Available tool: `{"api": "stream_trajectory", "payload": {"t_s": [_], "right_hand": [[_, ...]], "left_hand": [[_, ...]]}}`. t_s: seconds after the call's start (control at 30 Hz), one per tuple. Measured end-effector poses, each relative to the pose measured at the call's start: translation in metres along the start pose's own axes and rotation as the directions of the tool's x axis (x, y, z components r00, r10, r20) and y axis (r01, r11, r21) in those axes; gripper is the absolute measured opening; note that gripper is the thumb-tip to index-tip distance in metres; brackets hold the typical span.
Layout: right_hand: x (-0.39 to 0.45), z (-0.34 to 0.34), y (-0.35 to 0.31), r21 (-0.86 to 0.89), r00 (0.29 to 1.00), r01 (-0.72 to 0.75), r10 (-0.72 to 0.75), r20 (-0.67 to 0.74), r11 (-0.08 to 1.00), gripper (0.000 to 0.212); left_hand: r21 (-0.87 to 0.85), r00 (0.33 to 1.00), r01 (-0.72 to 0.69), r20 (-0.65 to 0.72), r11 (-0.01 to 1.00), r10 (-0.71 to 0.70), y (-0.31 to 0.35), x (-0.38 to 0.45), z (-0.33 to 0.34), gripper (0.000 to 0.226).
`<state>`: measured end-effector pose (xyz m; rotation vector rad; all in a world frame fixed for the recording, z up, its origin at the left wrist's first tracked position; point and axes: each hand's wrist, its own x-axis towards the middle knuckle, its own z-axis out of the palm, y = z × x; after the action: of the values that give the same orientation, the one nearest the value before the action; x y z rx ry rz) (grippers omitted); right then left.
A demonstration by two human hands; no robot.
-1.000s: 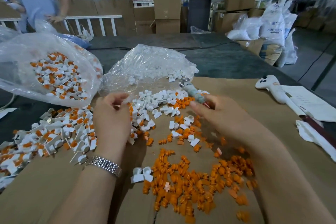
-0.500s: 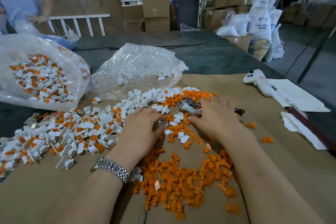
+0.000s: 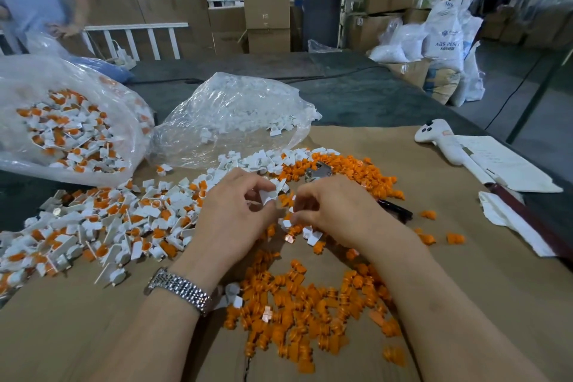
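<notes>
- My left hand (image 3: 235,217) pinches a white cap (image 3: 268,195) between the thumb and curled fingers, just above the brown cardboard sheet (image 3: 465,288) that covers the table.
- My right hand (image 3: 336,211) is just right of it, fingers curled down, with the tips at a small white piece (image 3: 286,223). I cannot tell whether it grips that piece.
- A pile of orange plugs (image 3: 297,304) lies near me, between my forearms.
- A heap of white caps with orange inside (image 3: 108,220) spreads to the left.
- Pliers (image 3: 319,171) lie just beyond my right hand.
- Farther off are two clear bags: the left bag (image 3: 62,127) holds filled caps, and the middle bag (image 3: 229,112) holds plain white ones.
- A white handheld device (image 3: 440,139) and a paper (image 3: 508,164) lie at the far right.
- A metal watch (image 3: 179,290) sits on my left wrist.
</notes>
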<state>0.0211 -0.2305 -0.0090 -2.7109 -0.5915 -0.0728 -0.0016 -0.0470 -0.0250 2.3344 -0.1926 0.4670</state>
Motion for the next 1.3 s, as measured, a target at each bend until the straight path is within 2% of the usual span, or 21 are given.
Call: {"api": "stream_trajectory", "payload": {"t_s": [0.07, 0.13, 0.27, 0.33, 0.4, 0.5, 0.6, 0.7, 0.8, 0.9, 1.03, 1.2, 1.27, 1.3], "right_hand": [[0.001, 0.001, 0.001, 0.019, 1.000, -0.001, 0.001, -0.004, 1.000, 0.012], [0.001, -0.002, 0.004, 0.067, 0.998, -0.016, 0.020, -0.066, 0.998, 0.007], [0.000, -0.011, 0.004, 0.321, 0.969, -0.031, 0.108, -0.224, 0.946, 0.007], [-0.001, -0.013, 0.001, 0.416, 0.966, -0.016, 0.121, -0.227, 0.909, 0.018], [-0.001, -0.014, -0.001, 0.430, 0.965, 0.013, 0.101, -0.241, 0.903, 0.024], [-0.002, -0.016, -0.002, 0.524, 0.954, 0.016, 0.143, -0.263, 0.852, 0.016], [-0.004, -0.016, -0.001, 0.682, 0.952, 0.012, 0.201, -0.232, 0.731, 0.008], [-0.006, -0.017, -0.002, 0.758, 0.964, 0.016, 0.191, -0.184, 0.653, 0.006], [-0.007, -0.017, -0.004, 0.766, 0.975, 0.000, 0.169, -0.142, 0.643, 0.006], [-0.006, -0.013, -0.006, 0.693, 0.983, -0.021, 0.143, -0.118, 0.721, 0.004], [-0.003, -0.007, -0.011, 0.507, 0.981, -0.024, 0.118, -0.154, 0.862, 0.004], [-0.002, -0.002, -0.016, 0.428, 0.975, -0.059, 0.145, -0.170, 0.902, 0.007], [-0.002, -0.002, -0.018, 0.441, 0.973, -0.071, 0.160, -0.169, 0.895, 0.007], [-0.001, -0.003, -0.018, 0.458, 0.970, -0.074, 0.170, -0.172, 0.886, 0.007]], "left_hand": [[-0.016, 1.000, -0.001, 0.004, 1.000, 0.002, 0.000, -0.001, -0.002, 0.019], [-0.071, 1.000, 0.009, 0.014, 0.997, -0.008, 0.000, -0.001, -0.002, 0.026], [-0.105, 0.999, -0.009, 0.033, 0.994, 0.013, 0.001, -0.003, 0.001, 0.040], [-0.106, 0.999, -0.019, 0.031, 0.994, 0.022, 0.001, -0.003, 0.001, 0.043], [-0.117, 0.999, -0.028, 0.026, 0.993, 0.031, 0.001, -0.003, 0.002, 0.044], [-0.120, 0.999, -0.042, 0.015, 0.992, 0.044, 0.001, -0.003, 0.002, 0.046], [-0.090, 0.998, -0.062, 0.004, 0.994, 0.063, 0.002, -0.004, 0.001, 0.050], [-0.018, 0.993, -0.117, -0.012, 0.993, 0.116, 0.005, -0.005, 0.001, 0.054], [0.033, 0.986, -0.165, -0.023, 0.986, 0.166, 0.007, -0.006, 0.001, 0.056], [0.036, 0.985, -0.168, -0.026, 0.985, 0.169, 0.008, -0.007, 0.001, 0.054], [0.047, 0.984, -0.175, -0.031, 0.983, 0.176, 0.010, -0.007, 0.000, 0.055], [0.116, 0.970, -0.227, -0.058, 0.967, 0.235, 0.014, -0.008, 0.003, 0.051], [0.073, 0.979, -0.193, -0.058, 0.978, 0.198, 0.016, -0.009, 0.003, 0.053], [-0.021, 0.989, -0.140, -0.046, 0.990, 0.139, 0.016, -0.009, 0.002, 0.054]]}}
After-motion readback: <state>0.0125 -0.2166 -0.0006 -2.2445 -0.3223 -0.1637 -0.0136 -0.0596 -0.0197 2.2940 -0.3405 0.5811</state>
